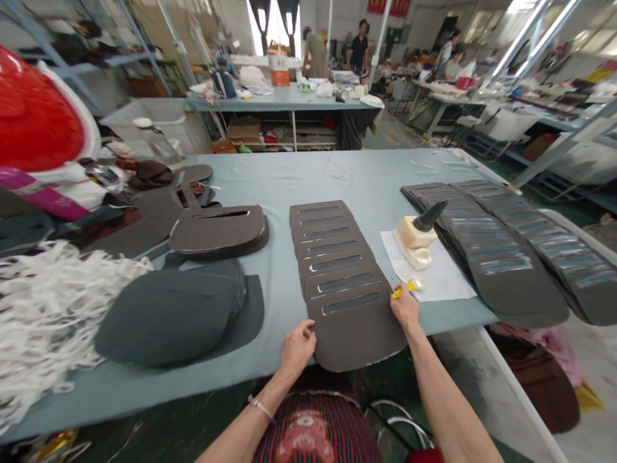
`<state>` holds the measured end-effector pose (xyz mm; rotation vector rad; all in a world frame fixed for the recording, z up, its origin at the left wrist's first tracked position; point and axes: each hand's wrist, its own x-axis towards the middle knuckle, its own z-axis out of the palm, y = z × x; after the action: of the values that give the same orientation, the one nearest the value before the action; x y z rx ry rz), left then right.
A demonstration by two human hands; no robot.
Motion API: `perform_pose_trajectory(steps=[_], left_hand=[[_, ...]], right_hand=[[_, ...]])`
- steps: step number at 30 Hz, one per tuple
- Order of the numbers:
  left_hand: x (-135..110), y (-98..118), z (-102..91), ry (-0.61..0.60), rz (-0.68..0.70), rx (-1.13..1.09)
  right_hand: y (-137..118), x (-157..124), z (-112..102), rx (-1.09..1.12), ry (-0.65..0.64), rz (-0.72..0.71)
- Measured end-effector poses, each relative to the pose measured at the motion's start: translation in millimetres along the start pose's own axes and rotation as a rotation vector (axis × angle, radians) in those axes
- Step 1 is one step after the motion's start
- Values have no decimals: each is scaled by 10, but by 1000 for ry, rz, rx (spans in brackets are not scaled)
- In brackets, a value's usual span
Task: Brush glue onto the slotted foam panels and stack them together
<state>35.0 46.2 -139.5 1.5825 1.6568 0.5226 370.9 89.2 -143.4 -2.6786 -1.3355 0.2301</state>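
A fanned row of several dark brown slotted pieces [337,263] lies before me on the grey-blue table [337,173]. My left hand [297,347] pinches the left edge of the nearest piece [359,334]. My right hand [405,305] rests at that piece's right edge, fingers closed on a small yellow tool [397,293]. Just beyond my right hand, a cream glue bottle with a dark nozzle [418,233] stands on a white sheet [434,270].
Two long fanned rows of dark pieces with shiny strips [506,251] cover the right side. At left lie a stack of slotted pieces [219,230], dark grey shapes [168,315] and white cords [43,308]. People stand at far tables [289,99].
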Motion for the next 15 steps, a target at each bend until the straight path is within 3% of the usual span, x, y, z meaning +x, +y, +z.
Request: perform_pose_trajectory(steps=[15], left_hand=[[-5,0,7,9,-9,12]], right_hand=[[-23,16,1,-35,-16,14]])
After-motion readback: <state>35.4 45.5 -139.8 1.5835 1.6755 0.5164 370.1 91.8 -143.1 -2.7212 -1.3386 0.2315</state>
